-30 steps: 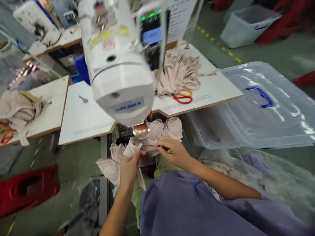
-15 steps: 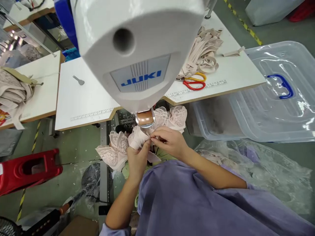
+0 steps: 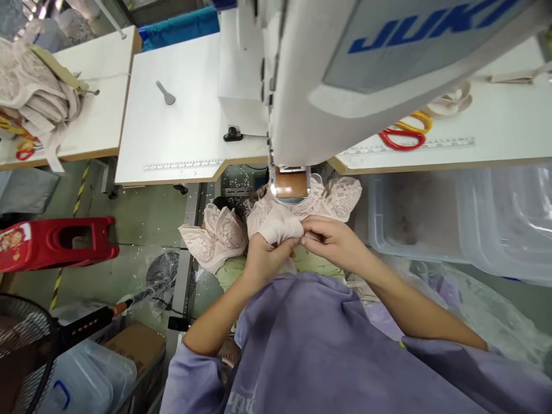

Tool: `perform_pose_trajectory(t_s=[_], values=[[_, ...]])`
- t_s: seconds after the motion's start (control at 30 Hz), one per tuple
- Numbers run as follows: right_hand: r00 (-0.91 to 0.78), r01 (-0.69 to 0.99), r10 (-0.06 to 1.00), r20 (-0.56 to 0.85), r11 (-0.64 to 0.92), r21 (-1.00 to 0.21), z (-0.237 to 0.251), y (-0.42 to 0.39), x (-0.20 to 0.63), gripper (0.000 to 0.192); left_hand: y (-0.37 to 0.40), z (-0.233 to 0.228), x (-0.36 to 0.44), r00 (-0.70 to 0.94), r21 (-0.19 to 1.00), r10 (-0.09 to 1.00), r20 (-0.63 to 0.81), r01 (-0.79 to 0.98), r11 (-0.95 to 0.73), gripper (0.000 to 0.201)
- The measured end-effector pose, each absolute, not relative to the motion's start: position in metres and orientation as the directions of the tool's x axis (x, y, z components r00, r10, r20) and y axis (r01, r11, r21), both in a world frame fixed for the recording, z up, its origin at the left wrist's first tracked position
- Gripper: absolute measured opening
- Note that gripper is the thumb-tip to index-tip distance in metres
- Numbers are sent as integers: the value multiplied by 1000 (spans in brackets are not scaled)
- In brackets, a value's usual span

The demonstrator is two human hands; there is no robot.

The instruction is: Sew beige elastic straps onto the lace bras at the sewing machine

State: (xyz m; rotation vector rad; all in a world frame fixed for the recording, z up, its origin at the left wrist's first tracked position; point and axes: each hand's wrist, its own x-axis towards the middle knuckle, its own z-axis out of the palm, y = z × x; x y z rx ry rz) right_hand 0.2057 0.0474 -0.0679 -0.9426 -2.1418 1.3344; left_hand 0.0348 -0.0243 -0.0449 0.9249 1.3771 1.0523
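Both hands meet on a pale pink lace garment (image 3: 280, 221) just below the head of a white Juki sewing machine (image 3: 345, 75). The left hand (image 3: 265, 259) grips a folded edge; the right hand (image 3: 334, 241) pinches the same fabric beside it. Red-handled scissors (image 3: 401, 138) lie on the tabletop (image 3: 181, 132) beyond the right hand.

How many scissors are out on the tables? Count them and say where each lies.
2: red-and-yellow scissors on the right table by the ruler strip; another pair on the far-left table, partly under fabric. Others may be hidden.
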Motion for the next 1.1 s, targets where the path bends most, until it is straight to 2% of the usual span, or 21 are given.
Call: perform_pose_trajectory(t_s=[0.13,0.23,0.37,0.47,0.6,0.77,0.97,1.1], values=[[-598,322,802,8,249,-914,-72,44,201,9,-16,-46,29,-35,946,945,-324,-17,324,19],[-550,348,835,5,235,-907,-68,46,200,8,-14,-47,27,-74,941,940,-333,42,336,24],[-580,297,806,-116,76,-952,-61,54,209,16,-12,-45,21,-96,934,937,-336,90,344,29],[-565,280,810,-156,11,-960,-58,58,218,19,-9,-41,16,-28,922,924,-380,71,381,30],[-539,373,829,-147,79,-924,-53,59,225,12,-5,-36,14,54,922,924,-378,111,371,27],[-622,440,782,-38,309,-843,-44,59,225,13,-4,-26,21,92,931,948,-305,238,276,22],[-676,462,728,115,539,-704,-44,57,221,16,-4,-16,35,41,929,963,-267,276,246,22],[-693,478,712,110,568,-670,-45,57,221,10,0,-19,40,4,912,949,-316,276,303,23]])
